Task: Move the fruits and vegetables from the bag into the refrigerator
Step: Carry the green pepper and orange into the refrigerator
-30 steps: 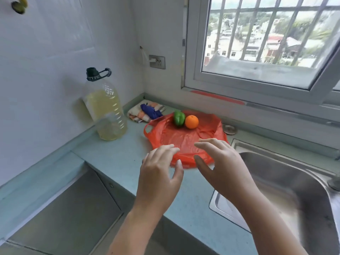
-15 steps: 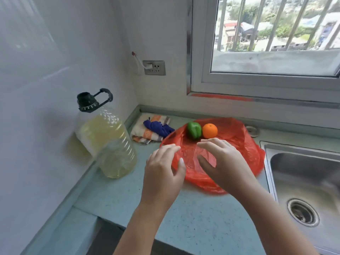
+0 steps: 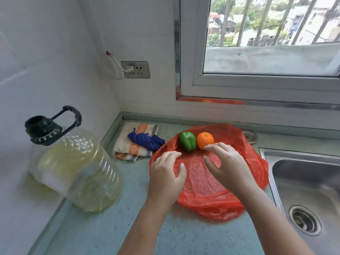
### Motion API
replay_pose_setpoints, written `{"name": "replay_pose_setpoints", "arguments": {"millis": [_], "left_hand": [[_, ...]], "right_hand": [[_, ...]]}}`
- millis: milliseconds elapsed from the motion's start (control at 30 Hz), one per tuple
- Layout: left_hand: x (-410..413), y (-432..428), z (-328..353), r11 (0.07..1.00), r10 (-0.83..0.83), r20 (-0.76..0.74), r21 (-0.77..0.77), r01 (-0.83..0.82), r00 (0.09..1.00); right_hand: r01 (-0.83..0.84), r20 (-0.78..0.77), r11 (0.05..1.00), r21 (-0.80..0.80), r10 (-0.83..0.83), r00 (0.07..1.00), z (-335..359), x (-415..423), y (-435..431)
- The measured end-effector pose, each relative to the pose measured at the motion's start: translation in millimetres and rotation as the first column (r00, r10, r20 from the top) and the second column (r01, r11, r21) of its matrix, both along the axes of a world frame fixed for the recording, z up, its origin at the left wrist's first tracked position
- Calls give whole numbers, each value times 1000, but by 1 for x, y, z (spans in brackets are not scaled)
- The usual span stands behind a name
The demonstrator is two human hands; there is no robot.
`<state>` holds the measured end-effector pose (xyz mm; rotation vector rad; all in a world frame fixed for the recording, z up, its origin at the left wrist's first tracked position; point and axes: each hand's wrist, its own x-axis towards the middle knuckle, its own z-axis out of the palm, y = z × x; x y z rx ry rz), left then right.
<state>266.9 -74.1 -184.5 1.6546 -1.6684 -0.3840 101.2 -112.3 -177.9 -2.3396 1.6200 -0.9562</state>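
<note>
A red plastic bag (image 3: 244,159) lies spread flat on the pale blue counter. A green bell pepper (image 3: 187,141) and an orange (image 3: 205,140) rest side by side on its far part. My left hand (image 3: 166,176) hovers over the bag's left edge, fingers apart, just short of the pepper. My right hand (image 3: 227,165) is over the bag's middle with fingers spread, its fingertips right at the orange's near side. Neither hand holds anything. No refrigerator is in view.
A large oil bottle (image 3: 77,168) with a black cap stands at the left by the wall. Folded cloths (image 3: 137,142) lie in the corner. A steel sink (image 3: 309,190) is at the right. A wall socket (image 3: 136,69) and a barred window (image 3: 266,43) are behind.
The view has come closer to the counter. Both hands have reached forward across the bag toward the pepper and the orange.
</note>
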Motion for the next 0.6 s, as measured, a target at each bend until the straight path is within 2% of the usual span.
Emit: {"name": "replay_pose_setpoints", "arguments": {"millis": [300, 600], "left_hand": [[-16, -99, -41, 992, 2, 51, 129, -8, 999], [-23, -170, -87, 953, 65, 67, 293, -82, 996]], "right_hand": [[92, -27, 976, 198, -89, 996, -50, -26, -94], [99, 112, 923, 371, -150, 982, -109, -25, -162]]}}
